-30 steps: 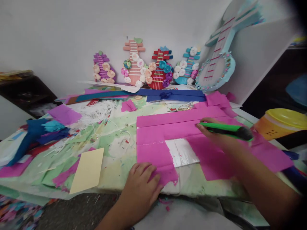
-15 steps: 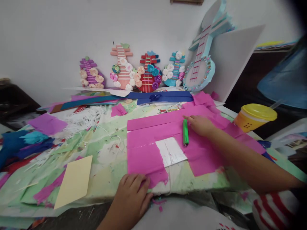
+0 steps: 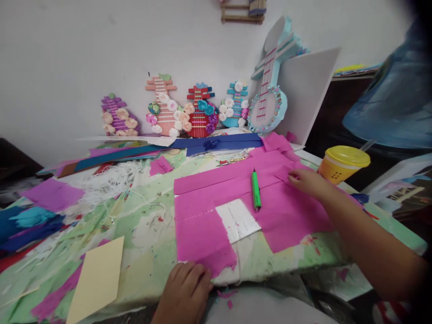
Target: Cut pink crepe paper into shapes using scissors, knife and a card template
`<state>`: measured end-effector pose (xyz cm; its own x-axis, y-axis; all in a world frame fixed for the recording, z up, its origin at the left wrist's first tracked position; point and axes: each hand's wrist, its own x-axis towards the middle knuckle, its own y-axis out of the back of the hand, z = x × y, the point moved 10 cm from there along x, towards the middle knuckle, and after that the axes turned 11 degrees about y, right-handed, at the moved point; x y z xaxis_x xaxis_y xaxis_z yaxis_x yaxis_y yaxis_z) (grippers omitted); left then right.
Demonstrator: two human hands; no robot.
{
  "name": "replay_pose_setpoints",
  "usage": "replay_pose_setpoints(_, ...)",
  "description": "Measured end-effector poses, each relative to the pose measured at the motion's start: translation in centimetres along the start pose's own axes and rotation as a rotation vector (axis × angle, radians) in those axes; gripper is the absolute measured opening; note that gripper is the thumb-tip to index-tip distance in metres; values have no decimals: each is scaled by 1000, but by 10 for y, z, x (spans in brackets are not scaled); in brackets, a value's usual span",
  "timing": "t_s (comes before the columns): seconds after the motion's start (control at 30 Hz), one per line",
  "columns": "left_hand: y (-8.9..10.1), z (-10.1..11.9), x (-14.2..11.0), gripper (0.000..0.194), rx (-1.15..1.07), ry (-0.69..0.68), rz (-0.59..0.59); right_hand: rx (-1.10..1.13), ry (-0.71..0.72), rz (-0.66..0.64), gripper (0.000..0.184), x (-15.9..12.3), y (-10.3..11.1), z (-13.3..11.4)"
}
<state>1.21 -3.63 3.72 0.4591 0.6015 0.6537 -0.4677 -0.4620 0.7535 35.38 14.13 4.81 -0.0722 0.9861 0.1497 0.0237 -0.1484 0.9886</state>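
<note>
Several pieces of magenta crepe paper (image 3: 286,216) lie spread over the near table, around a small white foil-like rectangle (image 3: 238,220). My right hand (image 3: 308,182) pinches a fold of the crepe paper at the right, its fingertips pressed together. To its left, a green utility knife (image 3: 255,191) rests on the paper, tip pointing away from me. At the near table edge, my left hand (image 3: 185,290) lies with its fingers flat on the lower left corner of the paper, holding nothing.
Decorated paper guitars (image 3: 200,112) lean on the wall behind. A yellow-lidded cup (image 3: 344,164) stands at the right. White string (image 3: 111,180), a cream card (image 3: 97,279) and paper scraps lie at the left. Scissors (image 3: 232,161) lie beyond the magenta paper.
My right hand has moved right, away from the green knife, and now pinches the crepe paper. The knife lies free. My left hand stays at the near edge; the view has shifted.
</note>
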Motion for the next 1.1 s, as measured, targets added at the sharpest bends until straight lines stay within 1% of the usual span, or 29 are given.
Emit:
replay_pose_setpoints(0.07,1,2,-1,23,13,7,24,14,88,-12,30,23,4,-18)
replay_pose_setpoints(0.1,2,3,-2,22,29,4,37,9,158,-23,32,39,5,-32)
replay_pose_setpoints(0.2,7,3,-5,19,82,20,89,4,289,-42,34,97,2,-71)
replay_pose_setpoints(0.3,11,-6,-11,17,110,67,101,-24,393,-107,32,151,-16,-106)
replay_pose_setpoints(0.37,15,-13,-15,17,128,94,105,-48,433,-175,27,176,-33,-121)
replay_pose_setpoints(0.43,20,-21,-17,17,149,110,111,-63,470,-235,20,190,-49,-129)
replay_pose_setpoints(0.5,26,-26,-16,15,169,120,116,-71,498,-272,17,196,-59,-131)
replay_pose_setpoints(0.6,30,-29,-6,13,164,127,78,-87,509,-309,14,198,-67,-128)
replay_pose_setpoints(0.67,32,-29,1,14,130,137,62,-100,509,-328,15,197,-67,-126)
replay_pose_setpoints(0.73,32,-29,6,15,87,154,56,-111,516,-317,18,196,-63,-126)
replay_pose_setpoints(0.83,32,-35,6,16,11,206,27,-111,512,-237,24,196,-45,-127)
replay_pose_setpoints(0.9,32,-46,3,19,-47,273,-18,-93,469,-166,30,197,-27,-124)
replay_pose_setpoints(0.97,34,-60,0,20,-93,341,-44,-58,399,-89,40,199,-5,-119)
replay_pose_setpoints(1.03,43,-74,-1,19,-111,411,-8,-8,333,-13,53,198,18,-116)
replay_pose_setpoints(1.1,50,-91,3,17,-113,509,36,51,295,47,62,193,40,-120)
